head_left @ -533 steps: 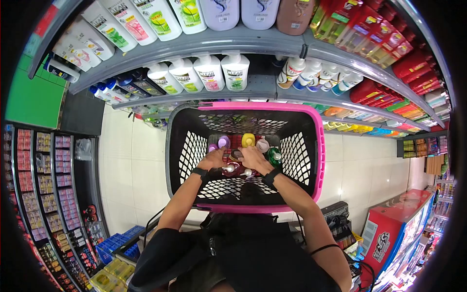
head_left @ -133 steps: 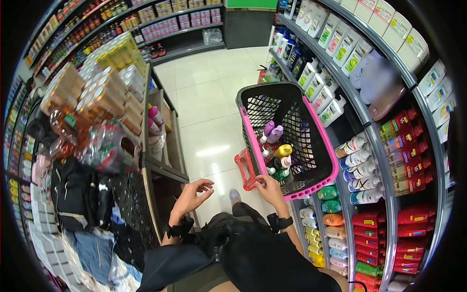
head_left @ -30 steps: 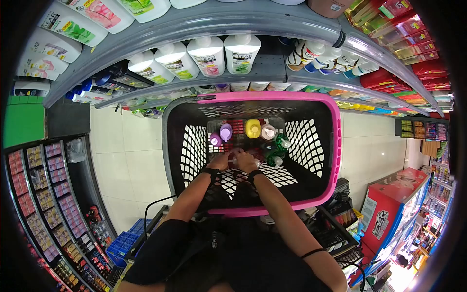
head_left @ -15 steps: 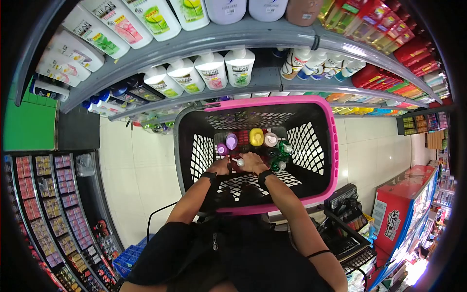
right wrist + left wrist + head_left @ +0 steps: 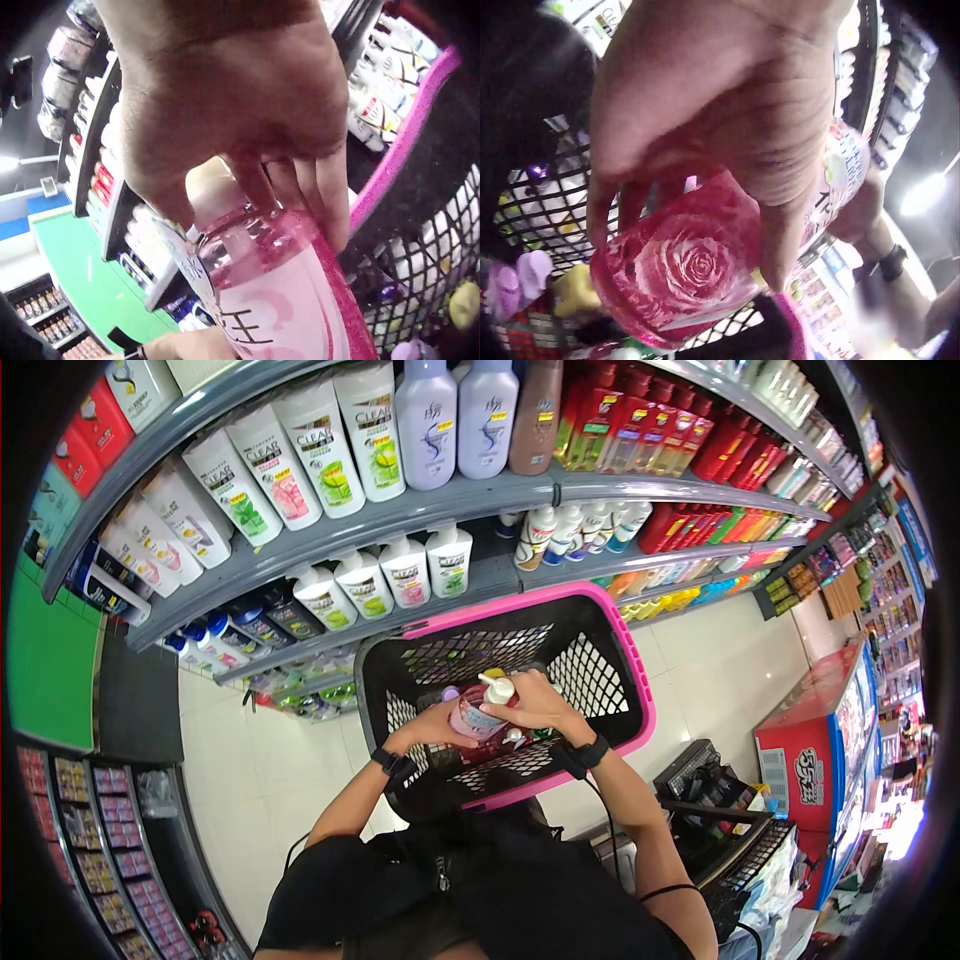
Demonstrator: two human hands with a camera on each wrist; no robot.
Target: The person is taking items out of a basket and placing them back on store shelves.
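Both of my hands are gripping a glossy, translucent pink bottle (image 5: 476,717): left hand (image 5: 437,725) cupping its rose-printed base, right hand (image 5: 540,705) wrapping its rounded shoulder, above the black mesh, pink-rimmed basket (image 5: 640,680).

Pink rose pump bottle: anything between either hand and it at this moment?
Nothing visible. The left hand grips the pink bottle at its base, and the right hand grips its neck below the pump, bare fingers on the plastic. It is held over the basket.
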